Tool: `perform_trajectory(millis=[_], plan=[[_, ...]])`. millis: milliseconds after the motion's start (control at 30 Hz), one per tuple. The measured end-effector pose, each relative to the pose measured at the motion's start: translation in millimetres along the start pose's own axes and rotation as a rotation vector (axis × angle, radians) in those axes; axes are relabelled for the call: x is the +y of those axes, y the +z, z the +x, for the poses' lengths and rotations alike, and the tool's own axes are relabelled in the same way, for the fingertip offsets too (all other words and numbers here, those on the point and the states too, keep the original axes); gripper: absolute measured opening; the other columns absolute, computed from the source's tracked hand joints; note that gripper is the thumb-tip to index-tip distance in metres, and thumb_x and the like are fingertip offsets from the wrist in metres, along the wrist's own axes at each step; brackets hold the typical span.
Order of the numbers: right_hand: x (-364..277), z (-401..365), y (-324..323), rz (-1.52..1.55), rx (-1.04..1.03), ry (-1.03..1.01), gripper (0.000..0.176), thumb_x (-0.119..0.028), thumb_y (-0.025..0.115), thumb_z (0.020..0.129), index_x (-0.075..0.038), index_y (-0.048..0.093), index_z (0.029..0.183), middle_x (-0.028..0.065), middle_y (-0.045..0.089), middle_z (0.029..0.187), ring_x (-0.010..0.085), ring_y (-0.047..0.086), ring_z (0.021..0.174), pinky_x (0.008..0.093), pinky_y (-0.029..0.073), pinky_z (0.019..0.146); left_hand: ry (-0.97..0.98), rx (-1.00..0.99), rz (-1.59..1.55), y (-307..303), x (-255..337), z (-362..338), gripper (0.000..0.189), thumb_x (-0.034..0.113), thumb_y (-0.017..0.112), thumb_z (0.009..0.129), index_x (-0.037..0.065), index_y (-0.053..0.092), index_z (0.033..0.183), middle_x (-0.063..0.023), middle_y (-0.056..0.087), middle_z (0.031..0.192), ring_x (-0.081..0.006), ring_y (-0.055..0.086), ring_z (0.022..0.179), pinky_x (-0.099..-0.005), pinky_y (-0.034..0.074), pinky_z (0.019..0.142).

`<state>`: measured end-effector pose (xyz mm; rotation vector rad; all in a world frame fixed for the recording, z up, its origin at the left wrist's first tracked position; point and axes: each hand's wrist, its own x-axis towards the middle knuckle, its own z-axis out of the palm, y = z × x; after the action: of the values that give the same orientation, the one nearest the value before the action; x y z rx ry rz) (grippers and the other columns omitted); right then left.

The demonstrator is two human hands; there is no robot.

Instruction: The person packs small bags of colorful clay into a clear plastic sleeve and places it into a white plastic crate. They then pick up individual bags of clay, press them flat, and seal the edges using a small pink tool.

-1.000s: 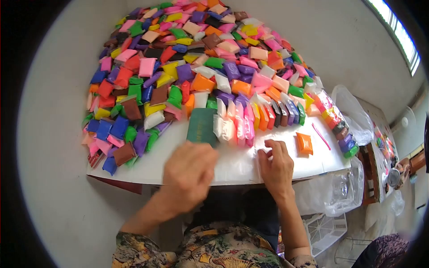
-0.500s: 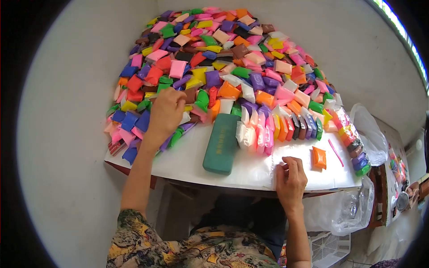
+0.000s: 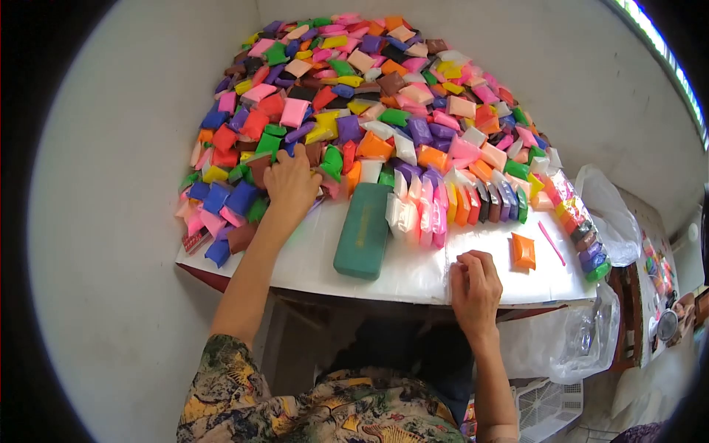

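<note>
My left hand (image 3: 292, 186) reaches into the near left edge of a large heap of small, soft, coloured packets (image 3: 294, 112). Its fingers are bent and apart, their tips among the packets; a brown packet (image 3: 258, 168) lies right beside them. No packet shows clearly in its grasp. My right hand (image 3: 476, 292) rests loosely curled at the front edge of the white-topped table (image 3: 413, 284), with nothing visible in it. Beyond it to the right lies a single orange packet (image 3: 523, 252). Between my hands stands a green oblong case (image 3: 362, 230), against a row of upright packets (image 3: 461, 203).
A pink stick (image 3: 551, 244) lies right of the orange packet. A clear sleeve of stacked coloured packets (image 3: 583, 232) lies at the table's right end. Clear plastic bags (image 3: 591, 325) hang beside it, above a white basket (image 3: 550, 410). Walls border the heap.
My left hand has moved slightly right, its fingers more spread over the heap. Packets around its wrist have shifted, and a brown one now shows left of my forearm. My right hand stays put.
</note>
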<state>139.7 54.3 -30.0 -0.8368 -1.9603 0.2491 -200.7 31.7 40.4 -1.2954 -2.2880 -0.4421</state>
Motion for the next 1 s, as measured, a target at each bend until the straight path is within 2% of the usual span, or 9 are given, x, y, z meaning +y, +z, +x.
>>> perform_trajectory(millis=[233,267,433,500,633,733,833,967,1000], plan=[[2.1,-1.9,-2.2,0.011,0.004,-0.042,0.012,0.001,0.066,0.083,0.002,0.06,0.094,0.0169,0.061,0.097,0.0342,0.062,0.087,0.0418,0.052,0.076,-0.065,-0.06,-0.17,-14.1,-10.2,9.2,0.051,0.022,0.071,0.077,0.002,0.047,0.118,-0.0281,0.058,0.111,-0.0464,0.065,0.098,-0.0563,0.049,0.088],[2.3,-2.9,-2.5,0.01,0.007,-0.05,0.013,0.001,0.066,0.083,0.002,0.06,0.094,0.0168,0.061,0.097,0.0342,0.062,0.087,0.0418,0.052,0.077,-0.085,-0.117,-0.279,-21.6,-14.3,12.6,0.059,0.02,0.072,0.076,0.001,0.046,0.125,-0.029,0.055,0.121,-0.0463,0.059,0.111,-0.0534,0.046,0.098],[1.9,-2.3,-1.7,-0.029,0.039,-0.105,0.014,0.002,0.066,0.083,0.002,0.06,0.096,0.0163,0.061,0.097,0.0346,0.062,0.087,0.0413,0.053,0.076,0.084,-0.044,-0.506,-64.9,-23.9,3.9,0.078,0.012,0.074,0.073,0.003,0.04,0.143,-0.0236,0.046,0.142,-0.0373,0.046,0.132,-0.0443,0.04,0.109],[1.7,-2.8,-1.3,-0.009,0.043,-0.099,0.015,0.003,0.066,0.083,0.002,0.061,0.097,0.0163,0.062,0.097,0.0341,0.063,0.087,0.0407,0.053,0.076,0.089,-0.008,-0.577,-91.3,-3.8,-12.8,0.078,0.008,0.074,0.073,0.004,0.04,0.144,-0.0218,0.045,0.143,-0.0366,0.046,0.133,-0.0436,0.04,0.11],[-4.6,-0.6,-6.8,0.176,0.088,0.018,0.017,0.004,0.064,0.085,0.002,0.062,0.102,0.0162,0.064,0.101,0.0303,0.064,0.087,0.0378,0.052,0.075,0.482,0.032,-0.847,-93.2,46.1,-60.7,0.083,-0.003,0.077,0.07,0.005,0.041,0.144,-0.0162,0.043,0.147,-0.0337,0.041,0.14,-0.0412,0.035,0.114],[2.3,-0.9,-17.6,0.357,0.188,0.149,0.017,0.003,0.061,0.09,0.002,0.064,0.107,0.0147,0.066,0.103,0.0232,0.065,0.088,0.0329,0.051,0.074,0.584,-0.187,-1.082,-73.5,100.0,-105.1,0.088,-0.005,0.073,0.071,0.003,0.033,0.149,-0.0188,0.039,0.149,-0.0374,0.036,0.143,-0.0409,0.033,0.116],[12.2,-7.8,-32.2,0.404,0.273,0.151,0.018,0.001,0.058,0.093,0.001,0.065,0.109,0.0136,0.066,0.107,0.0204,0.064,0.09,0.0312,0.051,0.076,0.563,-0.333,-1.262,-49.9,151.5,-130.0,0.095,-0.008,0.075,0.069,0.005,0.029,0.152,-0.0157,0.038,0.152,-0.0287,0.055,0.127,-0.0386,0.038,0.112],[9.3,-10.3,-58.6,0.07,0.096,-0.079,0.032,0.002,0.06,0.088,0.0,0.063,0.12,0.0154,0.065,0.123,0.0326,0.061,0.113,0.0422,0.048,0.097,0.66,-0.452,-1.292,-24.5,175.6,-126.2,0.102,-0.008,0.074,0.07,0.006,0.021,0.156,-0.0172,0.028,0.159,-0.032,0.05,0.135,-0.0402,0.035,0.115],[10.6,-13.2,-59.8,0.016,-0.033,-0.119,0.042,-0.006,0.062,0.089,0.0,0.058,0.13,0.017,0.057,0.137,0.0373,0.051,0.13,0.0478,0.037,0.111,0.643,-0.49,-1.315,-22.6,175.3,-125.9,0.103,-0.007,0.074,0.071,0.006,0.018,0.157,-0.018,0.022,0.161,-0.034,0.041,0.142,-0.0419,0.032,0.117]])
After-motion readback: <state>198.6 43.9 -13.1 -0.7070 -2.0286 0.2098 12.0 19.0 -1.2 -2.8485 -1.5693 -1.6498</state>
